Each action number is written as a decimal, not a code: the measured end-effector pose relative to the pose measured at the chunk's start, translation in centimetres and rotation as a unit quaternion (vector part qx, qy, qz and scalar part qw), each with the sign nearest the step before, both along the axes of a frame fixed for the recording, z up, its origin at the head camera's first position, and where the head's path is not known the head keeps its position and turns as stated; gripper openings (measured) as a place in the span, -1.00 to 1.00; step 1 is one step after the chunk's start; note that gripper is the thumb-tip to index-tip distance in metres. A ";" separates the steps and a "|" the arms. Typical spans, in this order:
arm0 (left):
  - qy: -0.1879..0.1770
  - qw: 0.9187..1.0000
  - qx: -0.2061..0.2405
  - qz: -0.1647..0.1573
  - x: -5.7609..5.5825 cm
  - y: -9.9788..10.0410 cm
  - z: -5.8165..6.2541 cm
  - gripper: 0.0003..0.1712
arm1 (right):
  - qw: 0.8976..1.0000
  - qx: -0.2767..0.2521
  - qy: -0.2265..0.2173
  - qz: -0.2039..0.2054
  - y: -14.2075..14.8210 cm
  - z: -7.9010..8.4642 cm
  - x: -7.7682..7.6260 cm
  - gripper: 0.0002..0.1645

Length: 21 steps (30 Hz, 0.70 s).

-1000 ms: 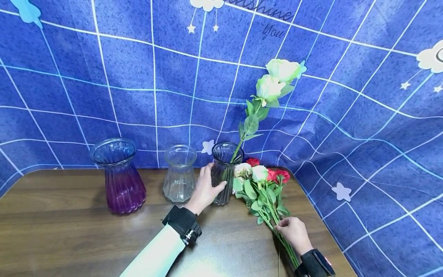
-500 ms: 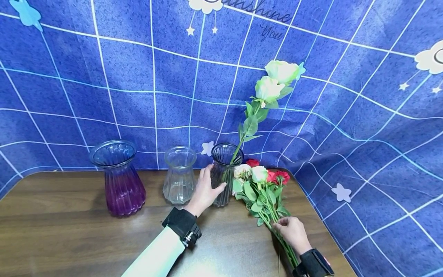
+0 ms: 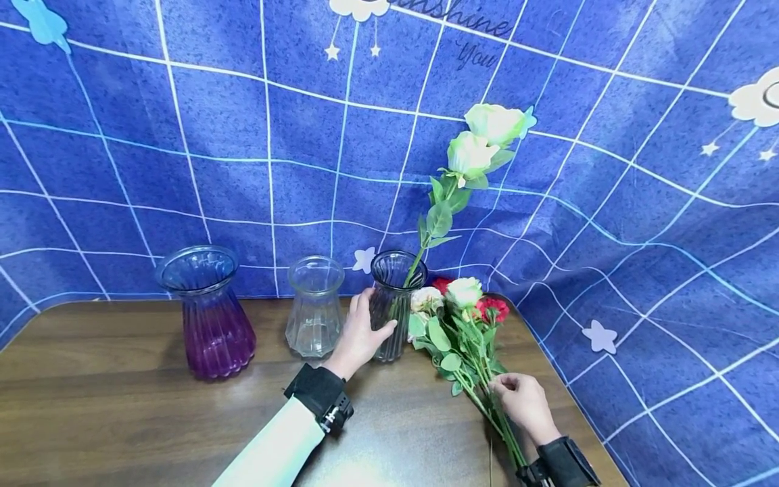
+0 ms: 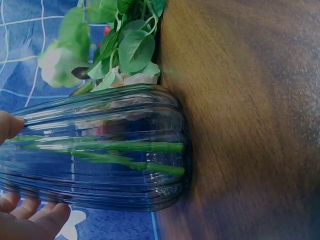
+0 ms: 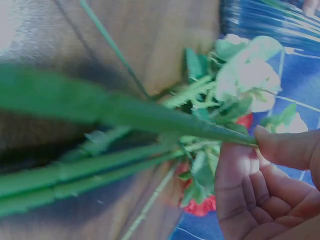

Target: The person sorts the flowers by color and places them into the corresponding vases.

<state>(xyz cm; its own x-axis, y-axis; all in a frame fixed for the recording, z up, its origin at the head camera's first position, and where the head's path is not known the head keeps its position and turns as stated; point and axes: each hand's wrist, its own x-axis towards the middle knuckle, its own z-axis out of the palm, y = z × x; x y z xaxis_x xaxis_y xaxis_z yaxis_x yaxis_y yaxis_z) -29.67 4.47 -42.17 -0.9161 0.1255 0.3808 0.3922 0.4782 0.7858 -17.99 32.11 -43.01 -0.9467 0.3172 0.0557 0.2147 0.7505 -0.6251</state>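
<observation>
The smoky vase [image 3: 398,301] is glossy, see-through, ribbed glass; the clear vase [image 3: 314,325] is colourless, faceted glass, and the blue-and-purple vase [image 3: 218,331] is fluted glass with a smooth, shiny rim. The counter [image 3: 122,412] looks like wood or a wood-grain finish, with a sheen where light strikes it. The backdrop [image 3: 304,193] is matt, wrinkled cloth. The 2 tallest white roses [image 3: 471,155] have matt, cloth-like petals; the leaves [image 4: 136,51] are dull and veined. The thick stem [image 5: 125,111] looks like smooth plastic. The left wrist strap [image 3: 318,389] is matt black.
</observation>
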 end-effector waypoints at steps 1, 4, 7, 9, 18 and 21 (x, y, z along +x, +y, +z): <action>0.000 1.000 -0.003 -0.002 0.0 0.1 0.0 -0.15 | 1.000 -0.004 0.004 -0.008 0.1 0.3 0.2 -0.83; 0.003 1.000 -0.005 -0.008 0.0 0.2 -0.1 -0.15 | 0.999 -0.013 0.026 -0.027 0.4 1.1 0.5 -0.81; 0.005 1.000 -0.004 -0.008 -0.1 0.3 -0.1 -0.14 | 0.998 -0.014 0.058 -0.038 0.7 2.0 0.5 -0.81; 0.005 1.000 0.000 -0.006 -0.2 0.2 0.0 -0.14 | 0.995 -0.015 0.084 -0.043 0.8 2.7 0.3 -0.82; -0.009 1.000 0.003 -0.005 -0.4 0.0 -0.1 -0.13 | 0.983 -0.024 0.177 -0.035 -0.2 5.9 0.0 -0.88; -0.012 1.000 0.001 -0.006 -0.3 0.1 -0.1 -0.13 | 0.980 -0.041 0.191 -0.032 -0.5 6.5 -0.1 -0.86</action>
